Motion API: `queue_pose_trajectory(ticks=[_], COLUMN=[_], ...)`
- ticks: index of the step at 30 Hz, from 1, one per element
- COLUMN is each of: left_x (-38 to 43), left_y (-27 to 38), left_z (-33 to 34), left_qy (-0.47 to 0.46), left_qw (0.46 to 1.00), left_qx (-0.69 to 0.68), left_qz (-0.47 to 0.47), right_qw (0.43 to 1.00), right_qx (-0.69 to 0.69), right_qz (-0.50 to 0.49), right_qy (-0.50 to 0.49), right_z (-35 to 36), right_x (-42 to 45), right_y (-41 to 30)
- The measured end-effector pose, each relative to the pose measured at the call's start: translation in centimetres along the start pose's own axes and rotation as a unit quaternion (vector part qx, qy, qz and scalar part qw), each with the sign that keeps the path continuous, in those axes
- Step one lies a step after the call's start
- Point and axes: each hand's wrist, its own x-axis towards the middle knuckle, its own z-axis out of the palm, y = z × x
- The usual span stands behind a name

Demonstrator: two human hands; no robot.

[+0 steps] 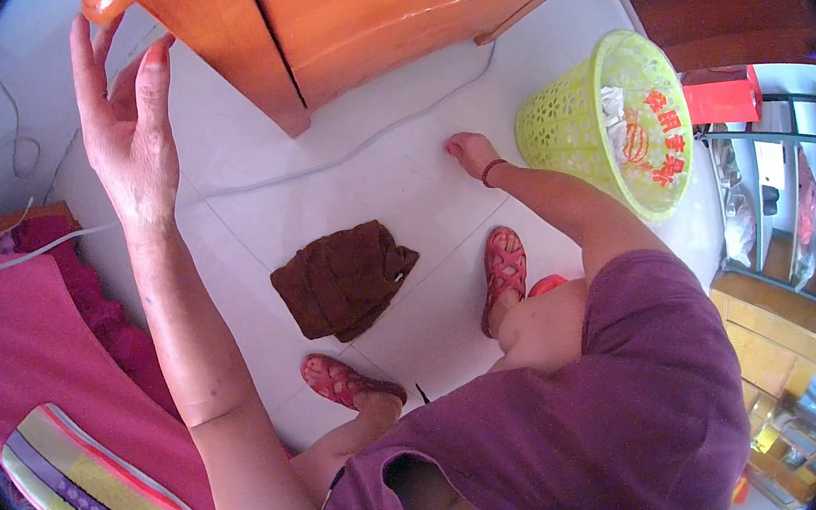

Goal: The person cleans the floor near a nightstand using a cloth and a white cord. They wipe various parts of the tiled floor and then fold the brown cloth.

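Note:
My left hand (128, 113) is raised beside the rounded corner of a varnished orange-brown wooden cabinet (382, 24). Its fingers are apart and hold nothing; whether the fingertips touch the corner I cannot tell. Low over the pale tiled floor (400, 188), my right hand (473, 154) has its fingers curled together, with nothing visible in them. A red beaded bracelet (494, 173) circles that wrist. Just to its right is a lime-green plastic wastebasket (558, 117) with a clear printed liner and crumpled white paper (613, 110) inside. On the tiles between my feet lies a folded dark brown cloth (343, 281).
A pale cable (365, 146) crosses the floor below the cabinet. At left, a magenta cover (30, 321) and striped textile (102, 486) border the space. A metal rack (772, 138) with bagged items and a wooden cabinet (774, 357) stand at right. My red sandals (505, 259) flank the cloth.

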Motion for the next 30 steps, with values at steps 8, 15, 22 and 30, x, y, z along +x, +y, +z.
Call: queue_pose_trajectory(ticks=[8, 15, 22, 30], left_x=[-0.2, -0.2, -0.5, -0.9], left_y=[-0.1, -0.4, -0.5, 0.7], left_z=[-0.4, -1.0, -1.1, -1.6], left_qy=[-0.005, -0.013, -0.02, -0.016], left_qw=[1.0, 1.0, 1.0, 0.997], left_qx=[0.023, 0.014, 0.018, 0.067], left_qz=[-0.016, -0.004, -0.016, -0.021], right_qw=[0.986, 0.981, 0.991, 0.938], right_qx=[-0.072, -0.035, 0.027, -0.288], right_qz=[-0.135, -0.181, -0.106, -0.155], right_qy=[-0.068, -0.066, -0.072, -0.116], right_z=[0.8, -0.6, -1.9, 2.5], right_x=[-0.7, 0.0, -0.5, 1.7], right_y=[-4.0, -4.3, -5.5, -8.6])
